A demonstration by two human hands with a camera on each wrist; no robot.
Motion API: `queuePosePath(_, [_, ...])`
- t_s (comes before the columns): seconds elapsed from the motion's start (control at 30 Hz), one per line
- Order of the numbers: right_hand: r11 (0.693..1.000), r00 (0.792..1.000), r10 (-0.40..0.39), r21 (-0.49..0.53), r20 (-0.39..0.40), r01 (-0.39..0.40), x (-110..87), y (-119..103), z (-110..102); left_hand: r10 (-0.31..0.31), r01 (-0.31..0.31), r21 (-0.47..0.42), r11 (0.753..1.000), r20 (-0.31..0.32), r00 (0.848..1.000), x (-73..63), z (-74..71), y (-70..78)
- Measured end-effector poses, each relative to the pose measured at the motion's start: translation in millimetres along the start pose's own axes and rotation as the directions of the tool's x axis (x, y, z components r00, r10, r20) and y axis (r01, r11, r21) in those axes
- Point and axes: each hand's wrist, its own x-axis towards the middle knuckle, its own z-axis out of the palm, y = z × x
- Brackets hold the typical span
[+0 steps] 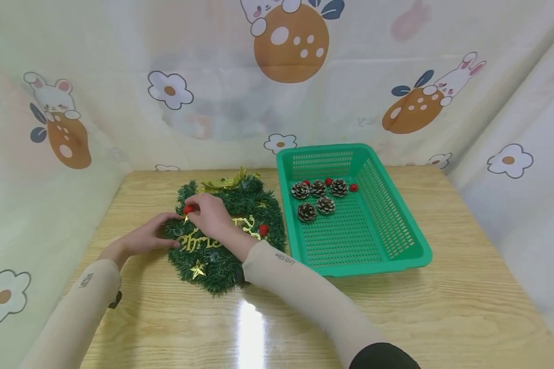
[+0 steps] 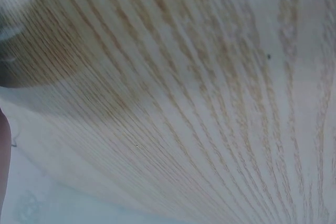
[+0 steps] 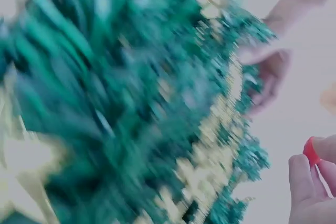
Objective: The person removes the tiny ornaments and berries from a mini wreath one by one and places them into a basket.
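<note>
A green Christmas wreath (image 1: 263,205) with gold lettering, gold stars and a gold bow lies on the table. At its left edge my left hand (image 1: 150,237) grips the greenery, fingers and thumb apart. My right hand (image 1: 211,215) reaches over the upper left of the wreath and pinches a small red ball (image 1: 189,209) between thumb and fingers. The right wrist view shows this red ball (image 3: 311,152) too, at the fingertips. Another red ball (image 1: 263,230) sits on the wreath's right side. The left wrist view catches mostly bare tabletop (image 2: 173,103).
To the wreath's right stands a green plastic basket (image 1: 399,220). Several pine cones (image 1: 325,205) and a few red balls (image 1: 353,187) lie inside it. Behind the wooden table (image 1: 461,287) hangs a patterned curtain (image 1: 221,113).
</note>
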Motion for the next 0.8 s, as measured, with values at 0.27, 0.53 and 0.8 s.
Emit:
queuePosePath(0.27, [0.991, 0.997, 0.071, 0.114, -0.029, -0.067, 8.3, -5.5, -41.2, 0.003, -0.003, 0.018, 1.000, -0.007, 1.000, -3.3, -0.5, -0.2])
queuePosePath(0.53, [0.981, 0.996, 0.084, 0.176, -0.033, -0.077, 7.8, -6.5, -85.3, -0.008, 0.008, 0.012, 1.000, -0.007, 1.000, -4.3, -1.5, 1.5])
queuePosePath(0.8, [0.985, 0.987, 0.125, 0.130, -0.097, -0.112, 1.4, 11.1, -128.3, -0.009, 0.009, 0.021, 1.000, -0.004, 1.000, -3.5, 0.1, 5.6])
